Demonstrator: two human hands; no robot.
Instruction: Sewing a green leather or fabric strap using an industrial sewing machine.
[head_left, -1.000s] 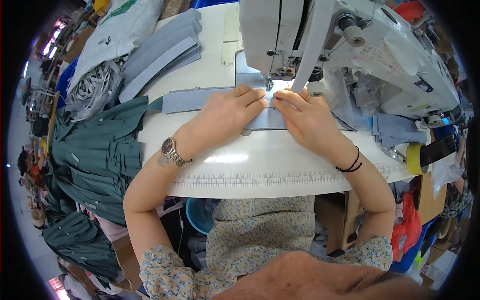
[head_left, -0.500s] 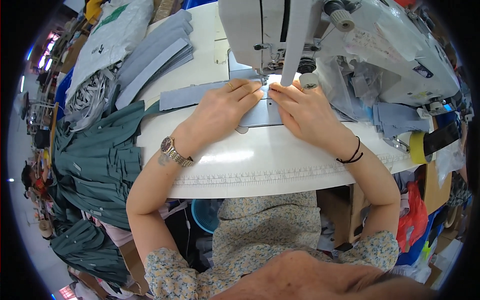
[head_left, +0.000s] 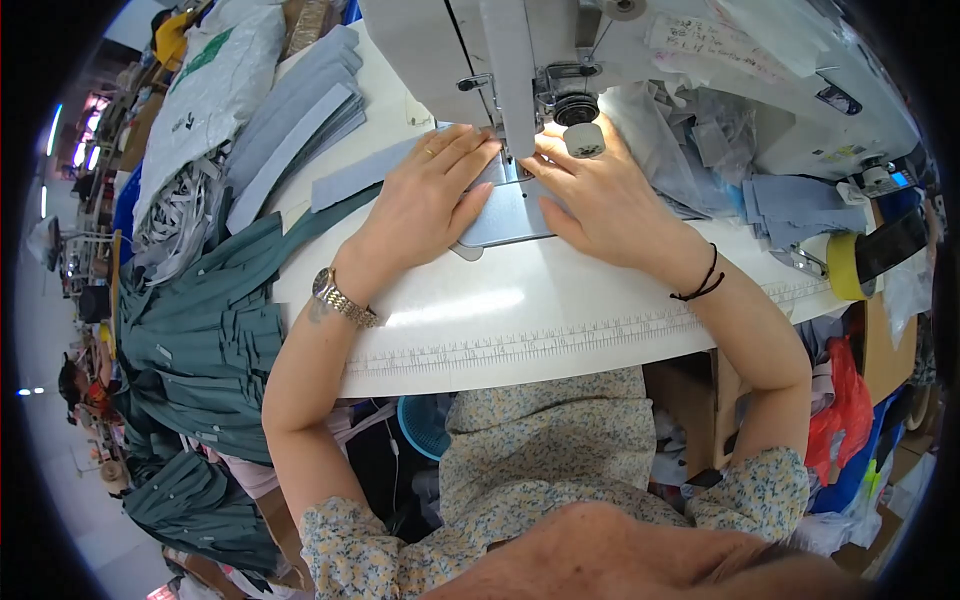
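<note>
My left hand lies flat on a grey-blue fabric strip, just left of the sewing machine's needle area. Its fingers point to the needle and its thumb stands apart on the metal plate. A dark green cloth end runs in under that hand from the garment pile. To the right of the needle, my right hand rests with fingers stretched forward and thumb out to the side. Its far fingers are partly hidden behind a machine knob. Any cloth under the right fingers is hard to make out.
Stacked grey-blue strips and a white plastic bag lie at the far left. On the right are more grey pieces, a yellow tape roll and clear plastic. A printed ruler follows the table's near edge.
The view has shifted, so the machine head appears further left. Both thumbs have spread away from the fingers, and more of the green cloth shows beside the left hand.
</note>
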